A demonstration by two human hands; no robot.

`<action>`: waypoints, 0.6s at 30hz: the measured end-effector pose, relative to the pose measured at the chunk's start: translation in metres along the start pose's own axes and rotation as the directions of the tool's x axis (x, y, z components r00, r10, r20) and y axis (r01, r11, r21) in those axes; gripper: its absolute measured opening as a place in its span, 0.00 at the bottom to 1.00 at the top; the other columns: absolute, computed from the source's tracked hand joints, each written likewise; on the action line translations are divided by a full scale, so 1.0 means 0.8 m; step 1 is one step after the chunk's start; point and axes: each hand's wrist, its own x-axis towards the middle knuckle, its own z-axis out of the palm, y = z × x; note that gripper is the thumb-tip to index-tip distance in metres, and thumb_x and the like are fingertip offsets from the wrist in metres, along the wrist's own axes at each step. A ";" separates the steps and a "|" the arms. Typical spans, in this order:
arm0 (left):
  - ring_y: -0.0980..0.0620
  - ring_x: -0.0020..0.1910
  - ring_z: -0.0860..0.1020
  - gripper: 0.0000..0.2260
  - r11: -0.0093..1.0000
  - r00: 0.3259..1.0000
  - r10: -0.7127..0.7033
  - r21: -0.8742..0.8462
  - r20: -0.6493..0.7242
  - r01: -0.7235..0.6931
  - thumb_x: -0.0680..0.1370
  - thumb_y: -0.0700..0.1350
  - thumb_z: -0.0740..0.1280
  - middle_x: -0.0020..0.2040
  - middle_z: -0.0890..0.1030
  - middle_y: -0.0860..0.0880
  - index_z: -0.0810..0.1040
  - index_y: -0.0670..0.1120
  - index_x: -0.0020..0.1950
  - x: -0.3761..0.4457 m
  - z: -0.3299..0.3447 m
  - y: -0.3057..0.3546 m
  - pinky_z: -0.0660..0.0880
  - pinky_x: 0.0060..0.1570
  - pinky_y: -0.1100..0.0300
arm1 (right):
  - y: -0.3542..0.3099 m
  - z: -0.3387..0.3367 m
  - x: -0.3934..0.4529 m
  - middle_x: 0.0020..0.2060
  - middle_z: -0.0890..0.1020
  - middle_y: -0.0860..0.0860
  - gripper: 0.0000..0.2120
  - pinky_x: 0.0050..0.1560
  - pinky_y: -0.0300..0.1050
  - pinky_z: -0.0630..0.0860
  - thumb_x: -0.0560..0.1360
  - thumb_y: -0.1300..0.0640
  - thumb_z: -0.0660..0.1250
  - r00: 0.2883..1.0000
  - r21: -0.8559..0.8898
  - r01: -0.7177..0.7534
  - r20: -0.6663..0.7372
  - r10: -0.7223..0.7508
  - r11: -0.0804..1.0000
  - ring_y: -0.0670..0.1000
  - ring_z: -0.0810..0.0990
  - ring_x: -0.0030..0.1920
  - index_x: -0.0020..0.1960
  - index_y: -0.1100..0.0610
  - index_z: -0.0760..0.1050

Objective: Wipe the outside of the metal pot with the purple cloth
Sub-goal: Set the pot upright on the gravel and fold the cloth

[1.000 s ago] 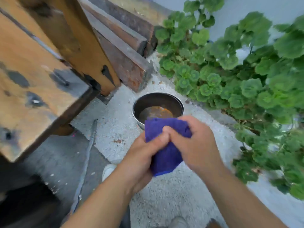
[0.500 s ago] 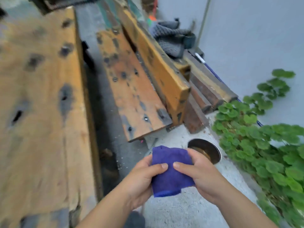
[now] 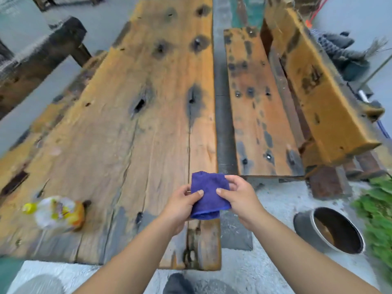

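Since half a second ago both hands have carried the cloth [image 3: 209,195] over the wooden table's [image 3: 127,128] near edge. Left hand [image 3: 180,203] and right hand [image 3: 238,197] each pinch it, thumbs on top. Well apart, the pot [image 3: 329,230] sits on the ground at right, beside green leaves [image 3: 377,213].

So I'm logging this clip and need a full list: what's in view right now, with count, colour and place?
purple cloth: 1, purple, held above the table's near edge
metal pot: 1, grey, dark inside, on the ground at right
wooden table: 1, orange-brown, centre left
bench: 1, orange-brown, right of the table
bottle: 1, yellow and white, lying on the table
plant: green, far right
left hand: pinches the cloth
right hand: pinches the cloth
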 end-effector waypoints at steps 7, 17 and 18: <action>0.45 0.46 0.84 0.08 0.996 0.998 -0.051 0.069 0.037 0.048 0.78 0.37 0.65 0.49 0.84 0.44 0.77 0.44 0.57 0.144 -0.111 0.031 0.82 0.43 0.45 | 0.023 0.115 0.134 0.48 0.84 0.57 0.18 0.48 0.50 0.80 0.72 0.69 0.70 0.981 -0.153 0.018 -0.190 -0.047 0.988 0.54 0.83 0.45 0.60 0.58 0.73; 0.53 0.49 0.82 0.11 0.920 0.993 0.107 0.384 -0.041 -0.083 0.77 0.44 0.69 0.51 0.83 0.52 0.78 0.49 0.58 0.293 -0.149 0.008 0.80 0.52 0.52 | 0.079 0.173 0.256 0.49 0.83 0.47 0.18 0.51 0.43 0.79 0.73 0.63 0.71 0.912 -0.333 -0.050 -0.399 -0.093 0.942 0.46 0.81 0.50 0.59 0.51 0.74; 0.53 0.50 0.81 0.14 0.912 0.992 0.114 0.402 -0.056 -0.082 0.77 0.45 0.69 0.53 0.83 0.52 0.77 0.48 0.62 0.298 -0.147 0.008 0.79 0.53 0.51 | 0.080 0.173 0.262 0.49 0.83 0.47 0.17 0.50 0.41 0.78 0.73 0.63 0.71 0.910 -0.346 -0.062 -0.405 -0.089 0.936 0.46 0.82 0.50 0.59 0.51 0.74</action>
